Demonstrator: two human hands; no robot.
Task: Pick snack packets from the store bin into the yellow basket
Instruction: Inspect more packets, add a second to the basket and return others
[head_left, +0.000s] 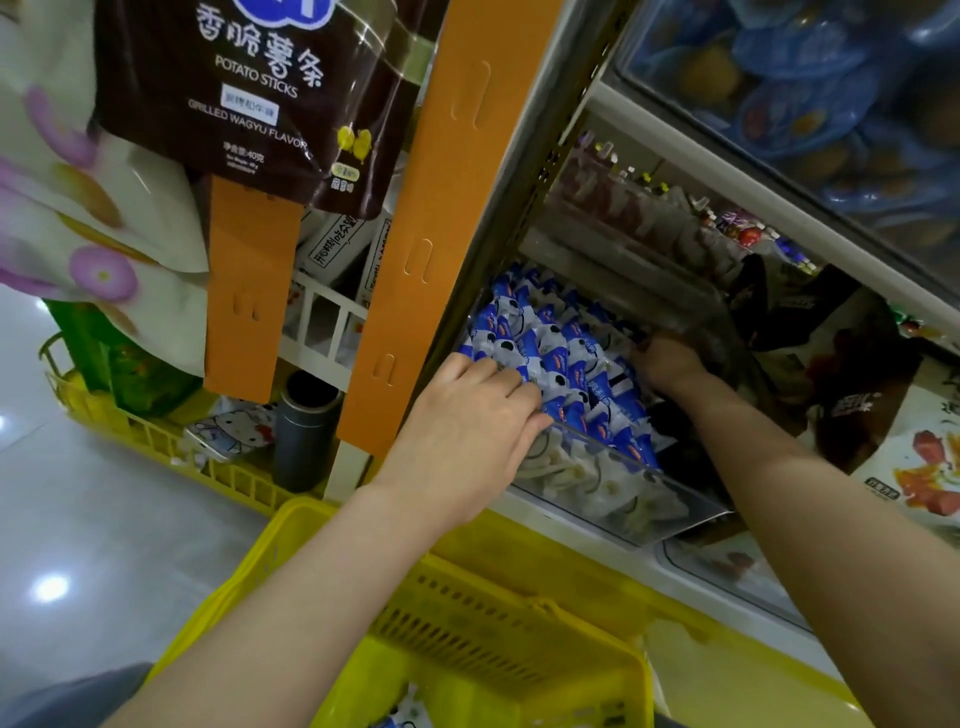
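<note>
While the left hand (467, 421) grips snack packets (563, 358) in the clear bin (639, 499) and the right hand (670, 361), buried among them, shows no readable hold, loose ones may spill beside the yellow basket (291, 540) below.

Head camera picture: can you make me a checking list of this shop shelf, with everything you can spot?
Surface: a white shelf carries a clear bin.
Job's things: blue-and-white snack packets fill the bin; the yellow basket sits below it.
Clutter: a potato sticks bag hangs upper left; a second basket at left holds goods.
Hands: the left hand curls its fingers into the packets; the right hand is at the bin's far side, fingers hidden.
Cables: nothing seen.
Surroundings: an orange strip beside the bin; more snack bins above; shiny floor.
</note>
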